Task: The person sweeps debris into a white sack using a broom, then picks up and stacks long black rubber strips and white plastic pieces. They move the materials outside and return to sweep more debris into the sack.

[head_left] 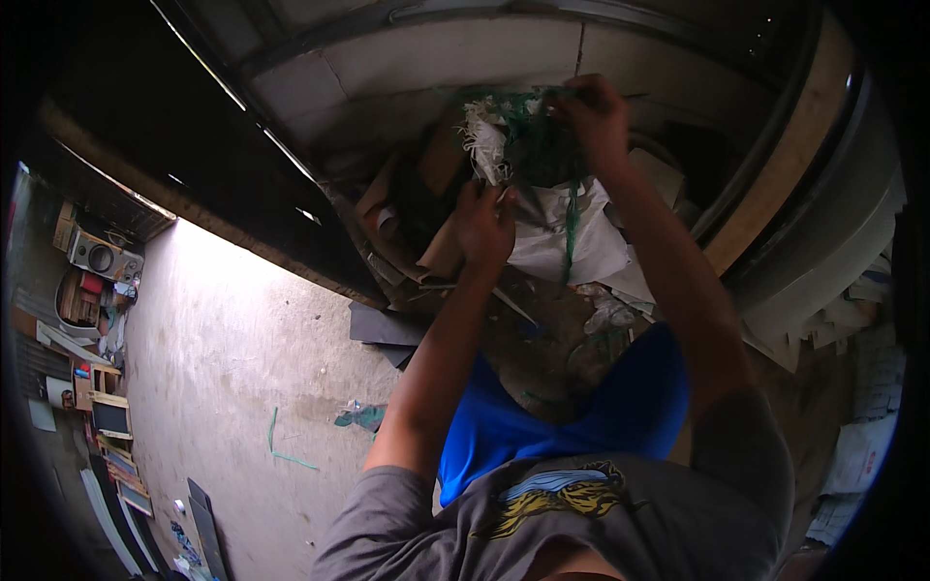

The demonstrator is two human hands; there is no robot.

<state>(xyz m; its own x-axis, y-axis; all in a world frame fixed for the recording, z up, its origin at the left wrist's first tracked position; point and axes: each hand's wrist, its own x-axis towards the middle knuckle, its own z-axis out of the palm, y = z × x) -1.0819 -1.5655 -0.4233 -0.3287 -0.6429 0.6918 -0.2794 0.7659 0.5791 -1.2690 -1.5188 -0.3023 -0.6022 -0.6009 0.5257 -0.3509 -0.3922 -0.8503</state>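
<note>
A tangle of green netting (552, 150) hangs in front of me near the wall, above a white sack (562, 237). Beside the netting is a bunch of thin white strips (484, 140). My left hand (486, 225) is closed at the lower end of these strips; its fingertips are partly hidden. Higher up and to the right, my right hand (593, 108) pinches the upper edge of the netting. One loose green strand (572, 228) drops from it across the sack.
Brown cardboard pieces (446, 247) lie left of the sack. A wooden plank (790, 145) leans at the right. Dark flat boards (383, 324) and a green strand (274, 441) lie on the floor (232, 358). Stacked odds and ends line the far left.
</note>
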